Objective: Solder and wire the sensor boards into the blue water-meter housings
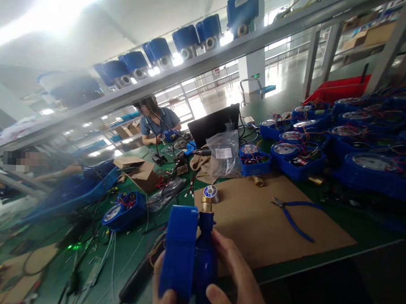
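Observation:
Between my two hands, above the near edge of the bench, is a blue water meter (178, 249) with a brass threaded end (207, 203) pointing away from me. My left hand (166, 298) grips the meter's box-like housing from the left, thumb on the near side. My right hand (234, 274) lies along the rounded blue body on the right, fingers curved against it. Loose coloured wires show at the meter's left side. Just beyond the brass end stands a solder spool (210, 193). Blue-handled cutting pliers (296, 212) lie open on a brown cardboard sheet (253, 230).
Many opened blue meters (299, 151) with wires crowd the right side. Another open meter (124, 211) sits left, near cables and a small carton (143, 174). A plastic bag (223, 155) stands behind. Overhead, a shelf rail (180, 66) carries more meters. A person (160, 121) works across the bench.

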`<state>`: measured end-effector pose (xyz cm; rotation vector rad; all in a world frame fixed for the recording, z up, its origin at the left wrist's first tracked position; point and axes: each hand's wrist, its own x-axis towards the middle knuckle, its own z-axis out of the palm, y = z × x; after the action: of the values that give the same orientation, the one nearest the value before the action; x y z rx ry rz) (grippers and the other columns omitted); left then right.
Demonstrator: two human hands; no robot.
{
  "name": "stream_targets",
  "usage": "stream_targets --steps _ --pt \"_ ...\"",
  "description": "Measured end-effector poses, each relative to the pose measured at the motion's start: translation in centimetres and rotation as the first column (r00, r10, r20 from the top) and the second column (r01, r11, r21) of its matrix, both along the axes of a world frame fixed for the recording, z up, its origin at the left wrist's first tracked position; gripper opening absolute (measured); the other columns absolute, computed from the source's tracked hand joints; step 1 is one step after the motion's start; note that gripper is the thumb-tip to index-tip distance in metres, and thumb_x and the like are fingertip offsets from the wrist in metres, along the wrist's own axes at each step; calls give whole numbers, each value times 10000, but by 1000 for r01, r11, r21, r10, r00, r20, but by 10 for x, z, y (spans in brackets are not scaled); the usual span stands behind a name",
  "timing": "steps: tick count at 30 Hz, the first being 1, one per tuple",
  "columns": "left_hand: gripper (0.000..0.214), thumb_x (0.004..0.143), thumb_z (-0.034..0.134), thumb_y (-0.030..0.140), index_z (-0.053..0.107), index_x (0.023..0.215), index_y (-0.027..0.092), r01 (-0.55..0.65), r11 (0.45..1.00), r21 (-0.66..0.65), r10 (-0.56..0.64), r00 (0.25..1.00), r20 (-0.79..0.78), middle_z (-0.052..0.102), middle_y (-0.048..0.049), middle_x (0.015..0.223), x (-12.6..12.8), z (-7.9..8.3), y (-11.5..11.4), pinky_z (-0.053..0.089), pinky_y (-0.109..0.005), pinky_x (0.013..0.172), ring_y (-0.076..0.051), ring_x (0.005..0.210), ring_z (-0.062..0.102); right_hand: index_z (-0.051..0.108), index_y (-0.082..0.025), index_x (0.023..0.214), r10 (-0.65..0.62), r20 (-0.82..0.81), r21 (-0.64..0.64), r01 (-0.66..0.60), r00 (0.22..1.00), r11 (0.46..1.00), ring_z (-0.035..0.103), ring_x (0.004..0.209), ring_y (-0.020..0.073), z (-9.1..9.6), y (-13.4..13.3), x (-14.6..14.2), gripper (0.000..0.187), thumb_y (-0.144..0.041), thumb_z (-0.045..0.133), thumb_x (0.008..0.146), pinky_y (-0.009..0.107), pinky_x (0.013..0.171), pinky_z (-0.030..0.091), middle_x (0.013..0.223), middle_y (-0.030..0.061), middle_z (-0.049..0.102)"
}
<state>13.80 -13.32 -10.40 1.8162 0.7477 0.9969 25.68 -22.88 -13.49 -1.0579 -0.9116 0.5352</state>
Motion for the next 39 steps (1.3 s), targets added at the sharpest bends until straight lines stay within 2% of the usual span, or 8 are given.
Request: stream_targets --steps 4,10,15,21,26,30,35,39 --pt "599 607 786 550 621 1099 250 -116 986 116 116 993 8 627 -90 1189 8 -19 1 480 -468 996 -350 1138 583 343 -190 1449 141 -269 -38 -157 953 987 385 1343 313 -6 4 8 706 -546 594 893 472 1127 339 1443 157 428" --pt "561 641 772 470 617 1127 236 -75 984 161 96 988 -123 585 -120 1220 27 -31 -5 458 -471 985 -341 1139 571 394 -181 1393 192 -408 -4 -212 893 977 478 1265 316 -11 11 13 717 -577 648 852 434 1073 402 1378 155 498" --pt "548 657 752 515 654 1119 237 -3 990 -140 -13 994 -109 603 -132 1250 28 -27 0 499 -480 962 -382 1147 587 433 -171 1315 132 -531 -75 -201 837 977 580 1134 303 -16 14 23 638 -535 671 847 446 1014 457 1260 140 589" --pt "685 734 684 553 479 1278 190 56 785 -617 -32 998 50 637 -180 1230 28 -32 31 523 -449 892 -348 1070 642 391 -184 1314 166 -548 -79 -249 820 965 533 1210 292 -15 12 30 616 -494 675 864 429 1042 445 1348 141 533" --pt "756 687 747 507 466 1291 152 188 696 -693 -105 982 160 632 -207 1243 29 -42 43 487 -466 963 -370 1170 586 423 -190 1308 134 -542 -113 -230 830 967 524 1220 298 -11 12 29 619 -504 691 847 425 1044 442 1349 138 531" --pt "810 696 763 460 366 1337 165 277 631 -725 -151 960 235 684 -199 1133 27 -39 43 529 -466 869 -346 1011 670 465 -191 1293 146 -558 -119 -254 817 960 538 1202 310 -6 12 29 610 -503 711 831 450 1033 448 1321 141 556" --pt "788 697 741 555 402 1292 166 256 643 -721 -164 967 197 645 -188 1204 19 -29 37 489 -434 951 -326 1090 635 529 -199 1282 89 -553 -170 -217 828 961 537 1202 308 2 13 23 615 -529 728 802 442 1064 418 1297 112 586" --pt "829 665 756 581 408 1304 183 200 767 -609 -148 980 136 587 -192 1285 -1 -16 46 464 -436 988 -325 1175 580 559 -215 1278 -1 -541 -242 -154 841 958 471 1282 286 4 13 19 608 -563 711 803 416 1135 333 1338 90 566"
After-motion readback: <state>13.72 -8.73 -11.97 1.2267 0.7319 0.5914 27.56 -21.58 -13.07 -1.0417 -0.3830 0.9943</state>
